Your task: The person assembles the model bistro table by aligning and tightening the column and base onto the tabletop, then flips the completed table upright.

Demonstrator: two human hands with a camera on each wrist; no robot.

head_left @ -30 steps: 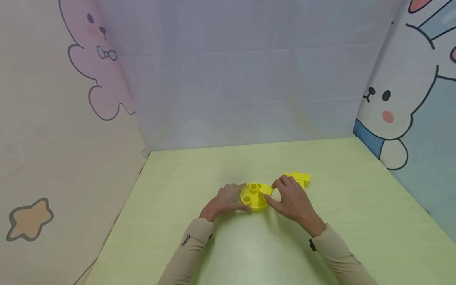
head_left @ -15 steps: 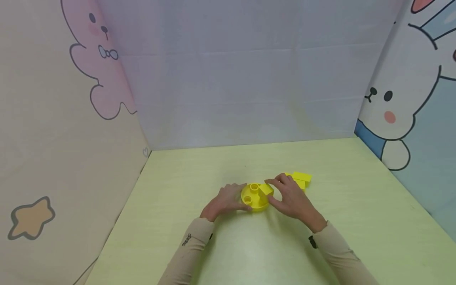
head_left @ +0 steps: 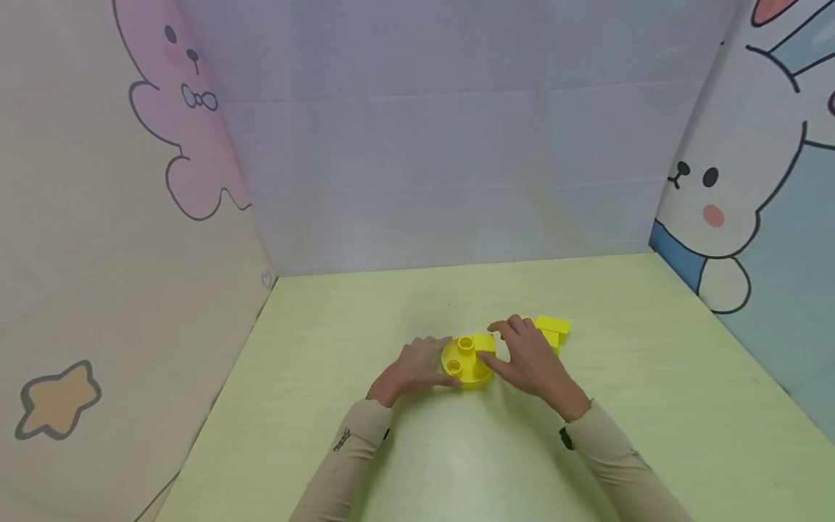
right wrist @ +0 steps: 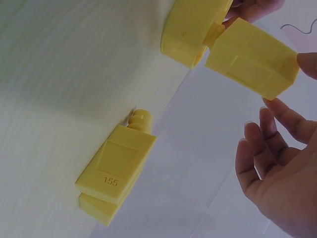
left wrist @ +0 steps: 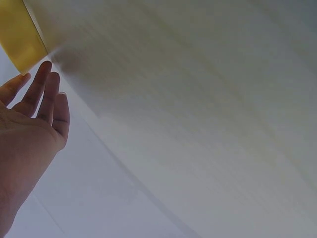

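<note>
My left hand [head_left: 411,370] holds the rim of a round yellow base [head_left: 466,378] between thumb and fingers. Two raised sockets show on the base's top. A yellow block [head_left: 484,341] stands on the right side of the base, its narrow neck in the base. My right hand [head_left: 531,362] pinches this block [right wrist: 250,59] near its outer end, thumb on one side and index fingertip at the other; its remaining fingers hang loosely bent. In the left wrist view, the fingers of my left hand [left wrist: 34,114] reach to the base's edge [left wrist: 22,37].
Just beyond my right hand lie loose yellow blocks [head_left: 554,326] on the pale table [head_left: 365,312]. One block [right wrist: 116,158] has a threaded stub and the number 155. Fabric walls with cartoon animals border the table at the left, back and right.
The block on the base has turned, its top first swinging to an angle and then back square. My right fingers have shifted around it. My left hand and the base stay in place.
</note>
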